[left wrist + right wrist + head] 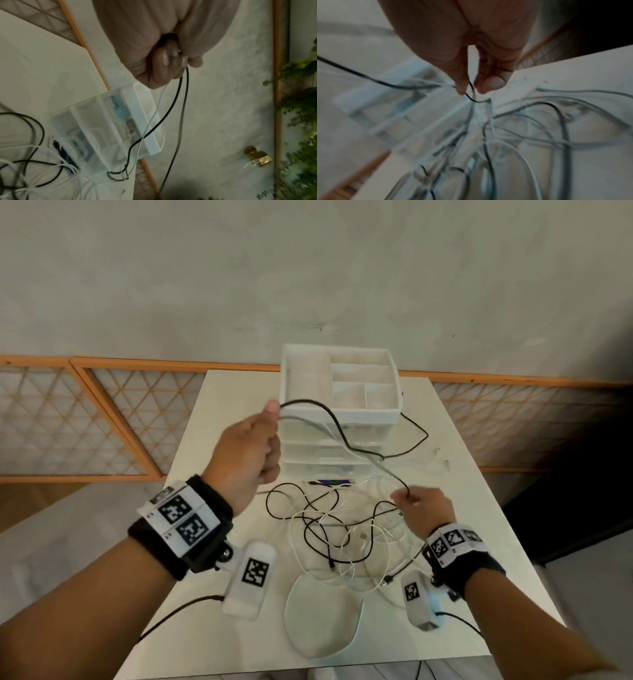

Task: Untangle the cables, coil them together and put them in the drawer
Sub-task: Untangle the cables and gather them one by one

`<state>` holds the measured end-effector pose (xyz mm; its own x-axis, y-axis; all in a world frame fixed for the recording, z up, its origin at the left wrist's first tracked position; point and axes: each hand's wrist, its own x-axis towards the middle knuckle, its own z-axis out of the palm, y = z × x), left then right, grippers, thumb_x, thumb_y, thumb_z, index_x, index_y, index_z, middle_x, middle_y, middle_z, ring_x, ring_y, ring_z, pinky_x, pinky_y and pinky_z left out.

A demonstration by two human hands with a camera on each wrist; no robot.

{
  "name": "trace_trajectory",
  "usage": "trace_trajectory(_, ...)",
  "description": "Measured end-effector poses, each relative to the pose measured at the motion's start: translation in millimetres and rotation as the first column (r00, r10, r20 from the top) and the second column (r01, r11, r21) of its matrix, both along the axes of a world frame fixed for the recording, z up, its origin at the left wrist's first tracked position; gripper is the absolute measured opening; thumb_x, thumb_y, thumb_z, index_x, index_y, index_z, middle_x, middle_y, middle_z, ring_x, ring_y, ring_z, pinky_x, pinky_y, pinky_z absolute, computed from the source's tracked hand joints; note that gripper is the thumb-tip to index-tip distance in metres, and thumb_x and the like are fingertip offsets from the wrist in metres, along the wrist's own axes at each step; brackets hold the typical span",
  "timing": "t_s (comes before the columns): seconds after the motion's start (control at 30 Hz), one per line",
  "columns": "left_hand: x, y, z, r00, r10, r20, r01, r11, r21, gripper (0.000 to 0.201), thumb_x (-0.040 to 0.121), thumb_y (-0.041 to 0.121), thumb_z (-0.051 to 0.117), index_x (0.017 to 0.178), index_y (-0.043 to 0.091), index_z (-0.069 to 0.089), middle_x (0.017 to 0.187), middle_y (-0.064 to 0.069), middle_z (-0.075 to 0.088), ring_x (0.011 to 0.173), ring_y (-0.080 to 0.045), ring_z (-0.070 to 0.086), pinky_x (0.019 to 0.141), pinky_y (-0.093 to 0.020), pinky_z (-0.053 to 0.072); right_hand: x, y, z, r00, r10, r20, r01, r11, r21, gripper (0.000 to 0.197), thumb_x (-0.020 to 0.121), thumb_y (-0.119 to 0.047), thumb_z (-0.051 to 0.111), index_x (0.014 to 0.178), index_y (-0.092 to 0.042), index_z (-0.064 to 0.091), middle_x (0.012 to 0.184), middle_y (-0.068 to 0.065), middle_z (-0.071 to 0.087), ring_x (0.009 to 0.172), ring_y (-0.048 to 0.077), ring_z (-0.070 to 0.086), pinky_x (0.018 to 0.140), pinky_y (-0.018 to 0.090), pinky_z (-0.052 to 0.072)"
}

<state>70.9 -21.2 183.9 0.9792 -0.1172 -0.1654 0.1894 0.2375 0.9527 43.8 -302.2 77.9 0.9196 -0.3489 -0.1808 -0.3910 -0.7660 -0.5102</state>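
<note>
Nearest, tangled cables (329,529) lie on the table (479,559); the right hand (423,513) pinches a black cable (337,426). The left hand (248,455) grips it higher. Only the left wrist view shows curled fingers (164,59). Beyond, the drawer unit (339,405) stands at the far edge.

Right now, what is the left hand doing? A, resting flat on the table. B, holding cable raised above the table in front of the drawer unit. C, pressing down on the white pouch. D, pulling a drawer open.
B: the left hand grips a black cable and a white cable, raised in front of the drawer unit.
</note>
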Motion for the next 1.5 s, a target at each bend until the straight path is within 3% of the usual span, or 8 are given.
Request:
trace_trajectory(0.1, 0, 6, 6, 0.998, 0.063, 0.000, -0.063, 0.998, 0.027, 0.034, 0.091, 0.047, 0.060, 0.075, 0.019, 0.047, 0.059, 0.002, 0.050, 0.042, -0.010, 0.020, 0.037, -0.020, 0.024, -6, 1, -14, 0.990, -0.047, -0.137, 0.059, 0.995, 0.085, 0.024, 0.096, -0.037, 0.058, 0.093, -0.020, 0.076, 0.083, 0.008, 0.074, 0.083, 0.029, 0.071, 0.077, 0.032, 0.055)
trace_trajectory(0.27, -5, -25, -11, 1.000, 0.004, 0.000, -0.004, 0.986, 0.169, 0.027, 0.102, 0.038, 0.048, 0.102, 0.013, 0.057, 0.105, 0.000, 0.077, 0.036, -0.010, 0.026, 0.037, -0.023, 0.032, 5, 48, 81, 0.919, 0.173, 0.354, -0.327, 0.836, 0.441, 0.022, 0.100, -0.024, 0.053, 0.087, -0.025, 0.071, 0.077, -0.003, 0.070, 0.059, 0.014, 0.064, 0.054, 0.029, 0.053)
trace_trajectory(0.4, -12, -61, -27, 0.971, -0.236, -0.029, 0.234, 0.926, 0.296, 0.033, 0.104, 0.039, 0.042, 0.094, 0.012, 0.057, 0.095, -0.002, 0.078, 0.041, -0.024, 0.034, 0.038, -0.023, 0.032, 10, 75, 146, 0.797, 0.159, 0.583, -0.497, 0.720, 0.484, 0.023, 0.103, -0.020, 0.049, 0.096, -0.024, 0.070, 0.087, 0.000, 0.072, 0.064, 0.020, 0.064, 0.056, 0.031, 0.053)
trace_trajectory(0.6, -12, -31, -77, 0.951, -0.247, -0.186, 0.309, 0.753, 0.581, 0.045, 0.103, 0.047, 0.038, 0.077, 0.011, 0.050, 0.068, -0.005, 0.051, 0.030, -0.010, 0.033, 0.042, -0.025, 0.033, 39, 24, 139, 0.779, -0.303, 0.549, -0.124, 0.784, 0.609, 0.029, 0.101, -0.010, 0.044, 0.091, -0.023, 0.068, 0.092, 0.003, 0.074, 0.056, 0.014, 0.062, 0.052, 0.026, 0.049)
trace_trajectory(0.8, 0, 17, -109, 0.961, -0.141, -0.239, 0.274, 0.622, 0.734, 0.039, 0.103, 0.039, 0.039, 0.084, 0.011, 0.058, 0.073, 0.005, 0.063, 0.044, -0.023, 0.043, 0.042, -0.026, 0.036, 67, -11, 112, 0.825, -0.343, 0.449, 0.089, 0.864, 0.496, 0.032, 0.099, -0.018, 0.041, 0.091, -0.033, 0.068, 0.086, 0.002, 0.070, 0.060, 0.016, 0.061, 0.067, 0.039, 0.059)
trace_trajectory(1.13, 11, 19, -90, 0.922, -0.067, -0.380, 0.282, 0.790, 0.544, 0.051, 0.091, 0.059, 0.054, 0.070, 0.018, 0.031, 0.056, -0.001, 0.030, 0.044, -0.013, 0.017, 0.045, -0.020, 0.012, 117, -13, 124, 0.746, -0.364, 0.558, 0.092, 0.886, 0.454, 0.030, 0.094, -0.010, 0.044, 0.089, -0.024, 0.070, 0.079, -0.003, 0.071, 0.058, 0.003, 0.064, 0.078, 0.034, 0.060)
trace_trajectory(1.33, 13, 15, -74, 0.927, -0.068, -0.369, 0.236, 0.870, 0.432, 0.051, 0.095, 0.060, 0.044, 0.066, 0.023, 0.024, 0.048, 0.006, 0.021, 0.042, -0.012, 0.012, 0.040, -0.017, 0.010, 124, -22, 128, 0.752, -0.354, 0.556, 0.110, 0.899, 0.424, 0.018, 0.096, -0.022, 0.057, 0.094, -0.027, 0.074, 0.074, 0.000, 0.072, 0.054, 0.006, 0.063, 0.057, 0.021, 0.052)
trace_trajectory(1.5, 24, 14, -73, 0.963, 0.067, -0.261, 0.048, 0.910, 0.412, 0.045, 0.102, 0.042, 0.046, 0.065, 0.023, 0.028, 0.047, 0.007, 0.026, 0.037, -0.009, 0.016, 0.039, -0.015, 0.013, 136, -44, 93, 0.857, -0.409, 0.314, 0.272, 0.876, 0.399, 0.024, 0.089, -0.034, 0.047, 0.073, -0.026, 0.062, 0.070, 0.007, 0.070, 0.061, 0.028, 0.070, 0.064, 0.043, 0.062)
